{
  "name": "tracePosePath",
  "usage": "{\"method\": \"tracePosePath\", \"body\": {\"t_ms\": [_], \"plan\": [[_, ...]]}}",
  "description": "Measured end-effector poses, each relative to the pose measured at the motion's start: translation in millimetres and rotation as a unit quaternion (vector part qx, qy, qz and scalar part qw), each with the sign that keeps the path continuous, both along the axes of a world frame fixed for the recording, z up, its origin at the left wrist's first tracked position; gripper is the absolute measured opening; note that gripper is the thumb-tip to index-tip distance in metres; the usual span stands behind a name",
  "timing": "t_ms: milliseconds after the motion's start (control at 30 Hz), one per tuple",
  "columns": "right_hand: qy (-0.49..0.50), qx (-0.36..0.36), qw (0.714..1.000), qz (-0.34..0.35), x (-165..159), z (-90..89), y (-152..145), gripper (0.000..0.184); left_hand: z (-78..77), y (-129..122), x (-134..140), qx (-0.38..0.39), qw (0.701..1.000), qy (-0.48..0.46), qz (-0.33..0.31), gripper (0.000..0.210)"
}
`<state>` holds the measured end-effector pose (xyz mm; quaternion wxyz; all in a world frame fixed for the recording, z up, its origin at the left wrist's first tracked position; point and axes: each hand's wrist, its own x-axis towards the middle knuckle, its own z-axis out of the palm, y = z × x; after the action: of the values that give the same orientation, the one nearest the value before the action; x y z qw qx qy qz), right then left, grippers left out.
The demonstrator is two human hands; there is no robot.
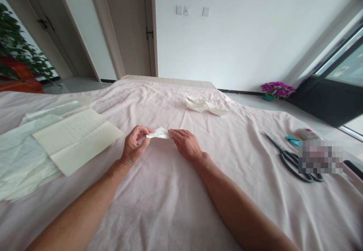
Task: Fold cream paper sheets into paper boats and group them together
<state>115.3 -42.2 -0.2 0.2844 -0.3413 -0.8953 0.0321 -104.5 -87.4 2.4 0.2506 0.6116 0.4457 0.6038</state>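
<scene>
Pale pink cloth with faint flower prints [161, 202] spreads in loose wrinkles under everything, with a plain white wall [241, 35] behind. Far to the left of the grip, a leafy green plant [19, 39] is cut off by the picture's edge. Nearer, but well apart from the hands, lies a pile of thin, crumpled whitish sheets [25, 156], also cut off at the left; over part of it rests a creased cream sheet of paper [79, 134], its faint marks too small to read. From the lower left the bare forearm rises to the left hand [134, 145], whose thumb and curled forefinger close on the near end of a small white folded piece of paper [159, 133]. That paper sits between the two hands, its ends covered by fingers. The right hand [186, 144] comes in palm down, fingers held together and slanting left over the other end; its thumb is mostly hidden, so I cannot tell whether it pinches or merely presses. Just beyond the grip, slightly right, stands an angular folded cream paper shape [204, 106]. Well right of the grip lie black-handled metal scissors [292, 162], handles partly covered by a pixelated patch, which also hides part of a bright blue object [292, 141].
</scene>
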Motion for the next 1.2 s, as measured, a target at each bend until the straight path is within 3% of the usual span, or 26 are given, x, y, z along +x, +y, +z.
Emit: {"method": "tracePosePath", "body": {"t_ms": [233, 500, 667, 867, 1000, 1200], "plan": [[-0.008, -0.022, 1.000, 0.008, -1, -1.3, -2, 0.040, 1.8, 0, 1, -0.018, 0.998, -0.066, -0.016, 0.020], [0.033, -0.074, 0.996, 0.029, 3, 1.1, -5, 0.039, 4.5, 0, 1, -0.004, 0.997, -0.075, -0.009, 0.016], [0.010, -0.074, 0.997, 0.033, 0, 0.0, -5, 0.039, 4.0, 1, 2, -0.012, 0.996, -0.087, -0.006, 0.019], [0.002, -0.061, 0.998, -0.007, -7, 0.0, -9, 0.040, -2.3, 9, 6, -0.028, 0.991, -0.130, -0.034, 0.042], [0.005, -0.061, 0.998, -0.023, -12, 1.2, -13, 0.038, -8.7, 15, 12, -0.064, 0.983, -0.173, -0.018, 0.064], [0.010, -0.061, 0.998, 0.011, -19, 1.7, -19, 0.036, -13.0, 16, 20, -0.105, 0.981, -0.162, -0.021, 0.064]]}}
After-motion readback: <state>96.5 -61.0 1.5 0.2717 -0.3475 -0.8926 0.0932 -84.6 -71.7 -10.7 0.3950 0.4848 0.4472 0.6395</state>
